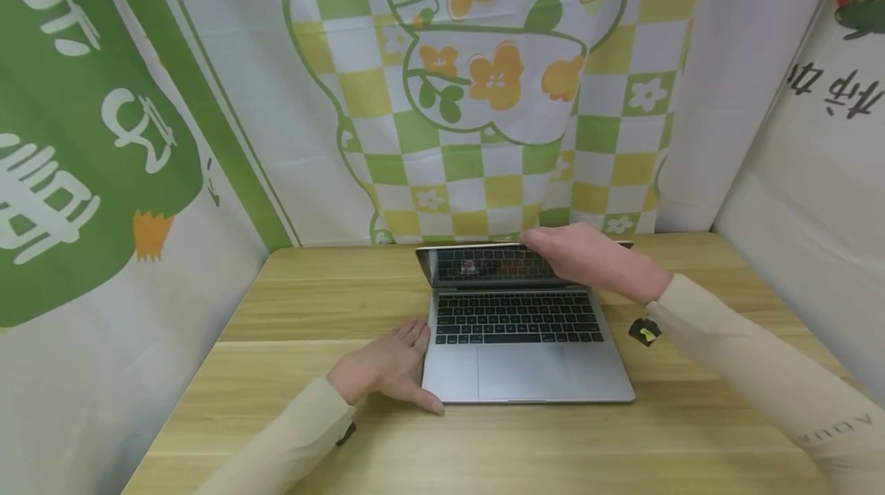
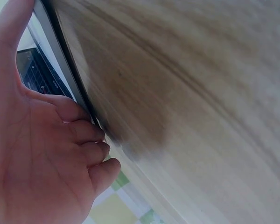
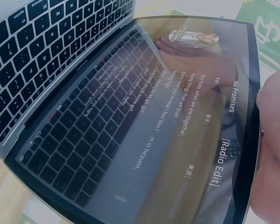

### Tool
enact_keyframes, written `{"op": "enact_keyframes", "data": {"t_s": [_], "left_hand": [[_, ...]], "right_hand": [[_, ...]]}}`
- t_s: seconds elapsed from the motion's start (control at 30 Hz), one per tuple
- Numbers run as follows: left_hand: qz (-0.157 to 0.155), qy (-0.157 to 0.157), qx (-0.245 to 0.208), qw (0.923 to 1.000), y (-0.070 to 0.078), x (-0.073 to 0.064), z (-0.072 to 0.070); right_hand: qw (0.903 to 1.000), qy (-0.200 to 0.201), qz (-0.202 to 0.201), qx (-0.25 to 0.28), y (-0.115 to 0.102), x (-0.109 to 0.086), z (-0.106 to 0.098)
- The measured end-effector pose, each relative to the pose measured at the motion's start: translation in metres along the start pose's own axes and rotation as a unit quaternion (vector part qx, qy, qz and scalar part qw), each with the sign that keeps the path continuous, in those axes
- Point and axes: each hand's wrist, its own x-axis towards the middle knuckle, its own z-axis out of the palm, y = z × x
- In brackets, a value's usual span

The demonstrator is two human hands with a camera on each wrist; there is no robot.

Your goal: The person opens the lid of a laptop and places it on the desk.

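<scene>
A silver laptop [image 1: 525,372] lies on the wooden table, its lid [image 1: 470,266] raised and leaning over the keyboard. My left hand [image 1: 390,364] rests along the laptop's left side, thumb at the front corner and fingers beside the keyboard. In the left wrist view, the palm and bent fingers of that left hand [image 2: 51,144] lie against the laptop's edge. At the lid's top edge, right of centre, my right hand [image 1: 588,257] grips it, some fingers hidden. White song lyrics show on the lit screen [image 3: 154,116], with keyboard and hand reflections over them.
The wooden table [image 1: 297,326] extends around the laptop to both sides and in front. A green and yellow checked curtain [image 1: 484,164] hangs right behind its back edge. Printed fabric walls [image 1: 228,272] stand to the left and right.
</scene>
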Motion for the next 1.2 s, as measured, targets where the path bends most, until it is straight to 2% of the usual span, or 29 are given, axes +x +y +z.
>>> {"op": "enact_keyframes", "data": {"t_s": [0.17, 0.47, 0.6, 0.87, 1.2], "left_hand": [[-0.003, -0.002, -0.007, 1.0, 0.0, 0.001, 0.0], [-0.009, -0.005, -0.006, 0.9999, 0.001, 0.001, -0.001], [-0.01, -0.004, -0.003, 0.9999, 0.001, 0.001, -0.001], [-0.009, -0.005, -0.009, 0.9999, 0.001, -0.001, -0.001], [-0.013, -0.009, -0.02, 0.9997, 0.001, -0.001, -0.002]], "right_hand": [[0.9996, 0.015, 0.011, 0.022, 0.005, 0.005, -0.001], [0.9994, 0.017, 0.027, 0.016, 0.011, 0.01, 0.0], [0.9987, 0.01, 0.043, 0.025, 0.014, 0.013, -0.002], [0.9923, -0.018, 0.099, 0.071, 0.02, 0.019, -0.007], [0.9879, -0.015, 0.125, 0.091, 0.028, 0.021, -0.008]]}}
